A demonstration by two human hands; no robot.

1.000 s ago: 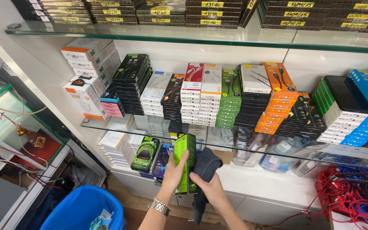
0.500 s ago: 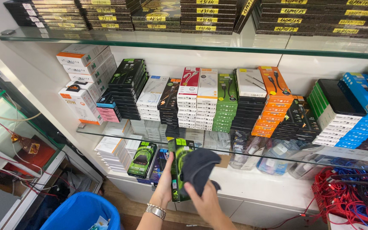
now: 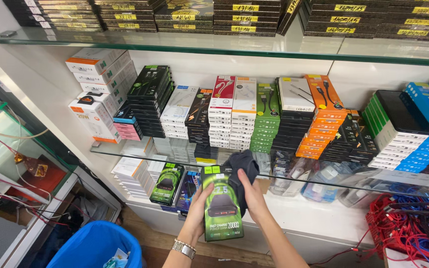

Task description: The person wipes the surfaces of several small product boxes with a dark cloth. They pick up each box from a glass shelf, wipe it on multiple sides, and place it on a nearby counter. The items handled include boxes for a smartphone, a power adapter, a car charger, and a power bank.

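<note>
In the head view, a green and black power bank box [image 3: 222,204] is held upright in the lower middle of the frame, in front of the bottom white shelf [image 3: 319,213]. The left hand [image 3: 200,202] is wrapped round the box's left edge, its fingers closed on the carton, with a metal wristwatch [image 3: 183,248] seen below it. The right hand [image 3: 250,194] is closed on a dark cloth [image 3: 240,168], which is pressed against the box's upper right corner. The box is judged to be stiff cardboard with a glossy, somewhat slippery face and a fair weight for its size, so it is best taken by the long side edges, as is done now; the cloth is soft and limp and can be bunched anywhere. A second similar green box [image 3: 167,183] is stood just to the left, leaning on the shelf, beside a blue-fronted box [image 3: 189,186]. Stacks of cable boxes [image 3: 266,116] are ranged on the glass shelf [image 3: 125,149] above, a tangle of red cables [image 3: 408,233] is seen at the lower right, and a blue bin [image 3: 95,245] at the lower left. Compared with the frame half a second earlier, the box has been turned so that its printed front is shown full to the camera, and the cloth has been shifted from its face towards the upper right edge.
</note>
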